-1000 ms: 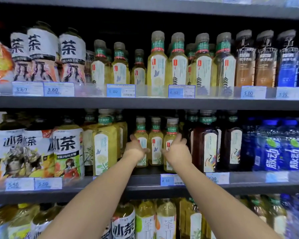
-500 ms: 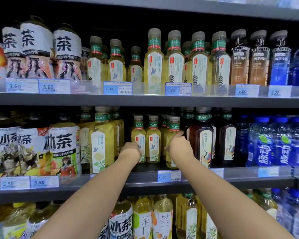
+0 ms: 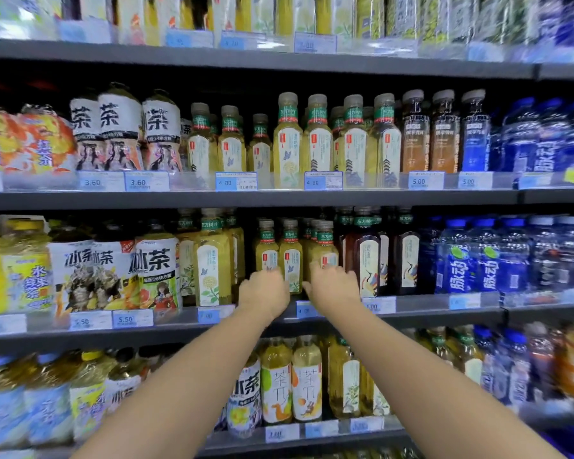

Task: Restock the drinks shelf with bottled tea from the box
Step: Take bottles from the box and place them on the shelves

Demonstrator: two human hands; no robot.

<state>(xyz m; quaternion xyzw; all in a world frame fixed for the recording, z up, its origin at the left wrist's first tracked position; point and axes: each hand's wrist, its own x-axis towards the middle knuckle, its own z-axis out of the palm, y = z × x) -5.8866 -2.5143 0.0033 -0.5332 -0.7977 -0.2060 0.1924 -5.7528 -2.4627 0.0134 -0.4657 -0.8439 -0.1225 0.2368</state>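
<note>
From the head view, both arms are reaching up from the bottom of the frame to the middle shelf, just right of centre. The left hand is resting at the foot of the leftmost of the small tea bottles, its back turned to the camera. Its fingers are hiding behind it, so I cannot tell whether it is gripping that bottle or only touching it. The right hand is lying with its fingers stretched out across the lower front of the rightmost small bottle, touching it rather than wrapping it, as far as the blur allows.

The small bottles are standing upright in a tight group, with more caps showing behind them. A tall yellow bottle is flanking them on the left and dark tea bottles on the right. They are sitting a little back from the shelf's front edge.

The box is not showing anywhere in the frame, and neither hand is carrying a fresh bottle. Judging by this, the row is looking well filled and the hands are squaring it up. How much stock is waiting in the box cannot be told.
</note>
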